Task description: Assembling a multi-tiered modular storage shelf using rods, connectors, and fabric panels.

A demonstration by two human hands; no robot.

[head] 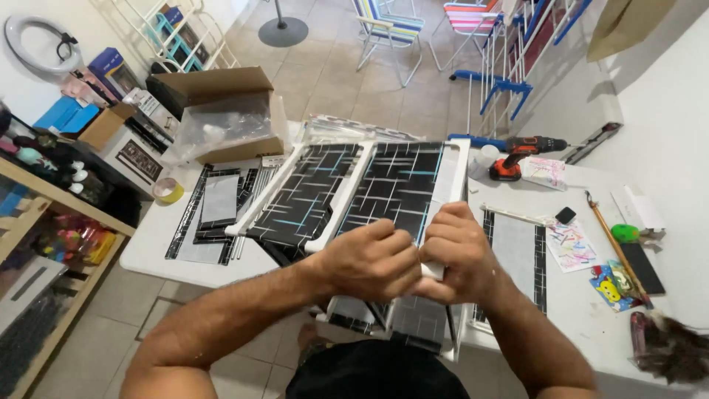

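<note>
A: Start at the left of the frame. What lies there?

B: A roll of yellow tape (168, 191) sits at the table's (159, 247) left edge, and just right of it a stack of flat black patterned sheets (219, 210). Above those, in the upper left, an open cardboard box (221, 111) holds clear plastic wrap.

A: And the thing you are working on?

B: A white-framed shelf unit (354, 196) with black line-patterned panels fills the centre of the frame. Its long axis runs from the bottom centre, at your body, up and slightly right toward the top centre, so the far end points away from you. Two panels lie side by side, the left one splaying out toward the left.

A: Your left hand?

B: Your left hand (373, 258) is clenched around the near end of the white frame, just below the middle of the frame, knuckles upward.

A: Your right hand?

B: Your right hand (459, 251) touches the left one and grips the same white rail, fingers curled over it.

A: Further right?

B: A red and black cordless drill (521, 154) lies at upper right, with a grey mat (515, 255) below it and colourful papers (570, 245) beside that. A feathery duster (668, 347) rests at the lower right corner.
</note>
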